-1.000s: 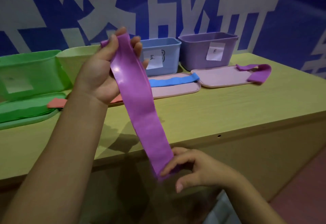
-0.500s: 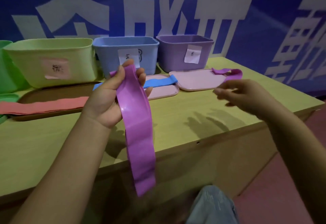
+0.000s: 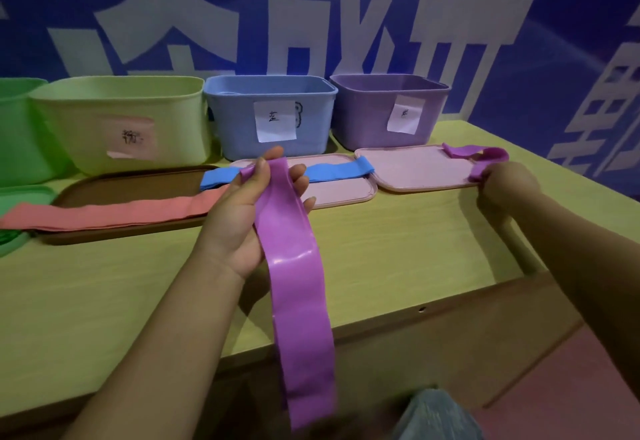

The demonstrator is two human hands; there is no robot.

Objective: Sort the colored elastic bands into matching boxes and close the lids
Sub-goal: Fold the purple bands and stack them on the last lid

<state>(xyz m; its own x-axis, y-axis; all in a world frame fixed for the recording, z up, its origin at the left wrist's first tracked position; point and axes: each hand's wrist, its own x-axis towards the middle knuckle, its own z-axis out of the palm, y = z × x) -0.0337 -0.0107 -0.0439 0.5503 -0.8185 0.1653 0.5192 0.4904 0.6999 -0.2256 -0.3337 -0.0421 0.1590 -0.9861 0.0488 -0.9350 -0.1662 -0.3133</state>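
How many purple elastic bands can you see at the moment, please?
2. One long purple elastic band hangs from the left hand; a second purple band lies on the rightmost pink lid, gripped by the right hand. Box interiors are hidden.

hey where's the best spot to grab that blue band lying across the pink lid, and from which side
Pinch the blue band at its right end, coming from above. That end lies flat on the pink lid in plain view, while the left hand and the long purple band it holds hide the middle. The right hand is nearer but looks busy holding the small purple band.
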